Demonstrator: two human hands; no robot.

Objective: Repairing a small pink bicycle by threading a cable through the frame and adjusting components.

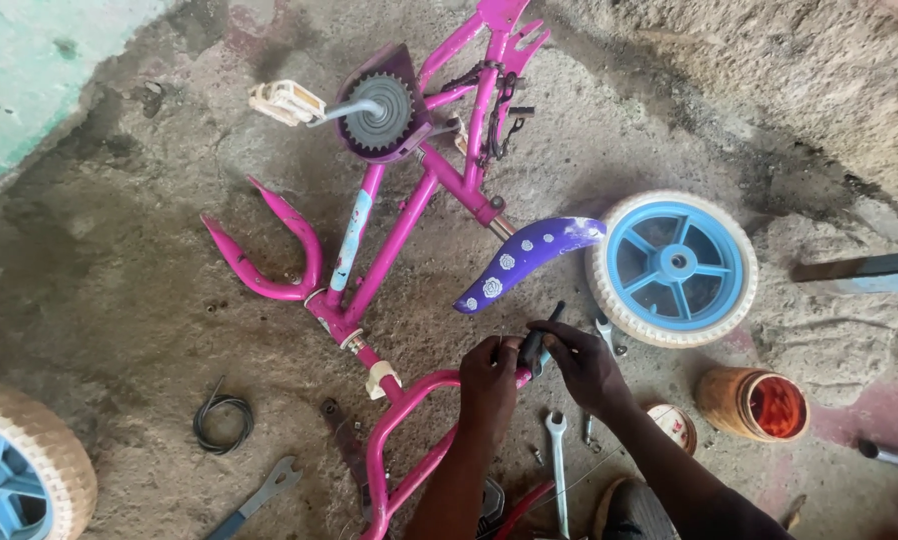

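We're at the handlebar [409,430] end of the upturned pink bike frame [399,215], working the black grip [535,345] at its tip, roughly 6 o'clock in the view. Left hand [489,385] is clamped around the bar just below the end. Right hand [584,365] has its fingers pinched shut on the grip. Our read: next comes a steady twist with the bar braced. Spanner [557,460] lies just beside, at 5 o'clock.

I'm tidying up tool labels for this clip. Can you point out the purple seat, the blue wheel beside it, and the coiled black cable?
purple seat [525,262], head view, middle of its top surface.
blue wheel [676,264], head view, on the hub.
coiled black cable [205,419], head view, left side of the loop.
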